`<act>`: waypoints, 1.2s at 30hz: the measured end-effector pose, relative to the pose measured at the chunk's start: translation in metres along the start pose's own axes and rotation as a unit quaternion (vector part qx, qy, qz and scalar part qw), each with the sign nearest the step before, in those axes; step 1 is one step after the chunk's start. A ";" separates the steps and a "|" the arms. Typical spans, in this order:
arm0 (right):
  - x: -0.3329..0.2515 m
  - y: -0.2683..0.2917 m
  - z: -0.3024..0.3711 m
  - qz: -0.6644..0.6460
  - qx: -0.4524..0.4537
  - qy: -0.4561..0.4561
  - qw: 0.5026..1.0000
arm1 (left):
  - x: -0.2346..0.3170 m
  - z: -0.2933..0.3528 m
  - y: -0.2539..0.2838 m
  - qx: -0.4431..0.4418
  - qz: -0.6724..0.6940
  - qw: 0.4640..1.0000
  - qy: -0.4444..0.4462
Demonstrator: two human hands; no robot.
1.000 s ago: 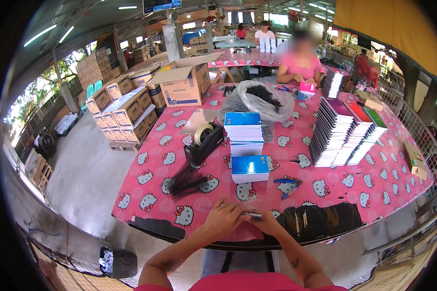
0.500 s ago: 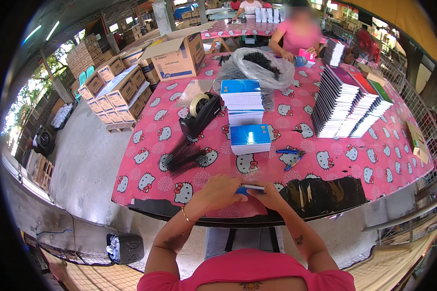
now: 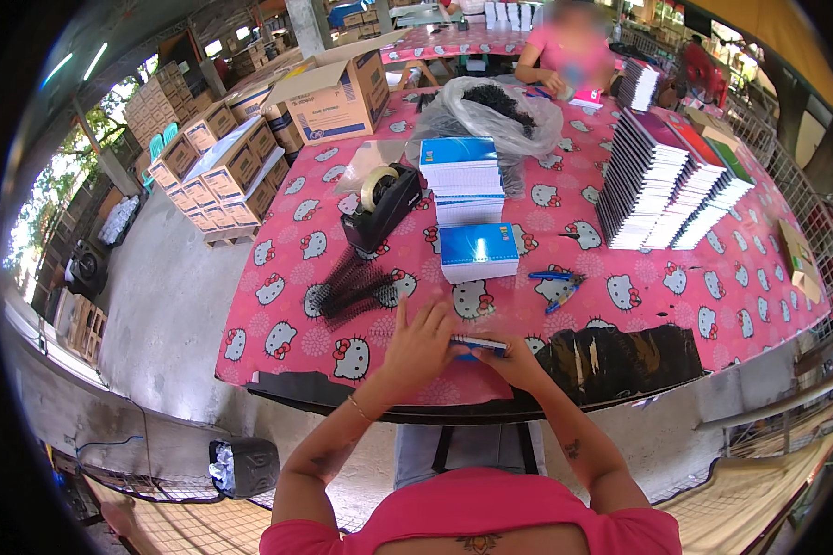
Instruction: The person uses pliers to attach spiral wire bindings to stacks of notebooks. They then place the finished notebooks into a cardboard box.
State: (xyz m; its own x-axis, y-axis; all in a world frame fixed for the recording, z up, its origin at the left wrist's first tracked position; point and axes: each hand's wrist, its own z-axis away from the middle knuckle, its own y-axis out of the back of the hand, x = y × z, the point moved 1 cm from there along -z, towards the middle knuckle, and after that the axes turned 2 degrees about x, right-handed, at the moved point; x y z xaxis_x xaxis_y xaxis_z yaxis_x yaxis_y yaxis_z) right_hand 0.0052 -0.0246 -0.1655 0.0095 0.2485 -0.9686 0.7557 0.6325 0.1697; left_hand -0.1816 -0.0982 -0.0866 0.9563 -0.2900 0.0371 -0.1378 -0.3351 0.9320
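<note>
A small blue-covered notebook (image 3: 479, 345) is held on edge low over the near side of the table, its white page edge facing up. My right hand (image 3: 516, 363) is closed round its right end, thumb and fingers gripping it. My left hand (image 3: 418, 344) is at the other end with fingers stretched apart and the thumb against the notebook. Just beyond my left hand lies a loose bunch of black spiral binding coils (image 3: 352, 291). Blue-handled pliers (image 3: 557, 289) rest on the table to the right. Ahead stand a short stack of blue notebooks (image 3: 479, 250) and a taller one (image 3: 461, 171) behind it.
A black tape dispenser (image 3: 384, 208) stands left of the stacks. A plastic bag of black coils (image 3: 500, 116) lies behind. Tall notebook stacks (image 3: 643, 180) rise at right. Torn black covering (image 3: 620, 365) lines the near edge. Cartons (image 3: 342, 97) stand far left; a co-worker (image 3: 569, 60) sits opposite.
My left hand's fingers have lifted and spread away from the notebook, while my right hand keeps its grip. The notebook has tilted slightly. The co-worker's hands have shifted.
</note>
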 end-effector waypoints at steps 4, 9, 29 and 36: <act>0.000 -0.003 0.006 0.011 0.023 0.059 0.998 | 0.039 0.039 -0.022 0.035 0.019 0.997 0.062; -0.006 -0.004 0.006 0.022 0.008 -0.018 1.000 | 0.014 0.008 -0.005 -0.019 -0.033 0.999 0.029; -0.027 -0.010 0.010 -0.134 0.054 -0.042 0.989 | 0.041 0.027 -0.020 0.015 0.010 1.000 0.016; -0.018 -0.006 0.009 -0.082 0.082 0.025 0.993 | 0.043 -0.009 -0.015 0.040 -0.034 0.998 -0.023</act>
State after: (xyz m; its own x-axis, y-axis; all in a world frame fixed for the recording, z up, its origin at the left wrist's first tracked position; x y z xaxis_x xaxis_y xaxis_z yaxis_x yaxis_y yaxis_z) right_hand 0.0070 -0.0395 -0.1505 -0.1528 0.1912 -0.9696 0.8405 0.5412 -0.0257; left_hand -0.1358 -0.0974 -0.0956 0.9515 -0.3044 -0.0437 -0.0948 -0.4253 0.9001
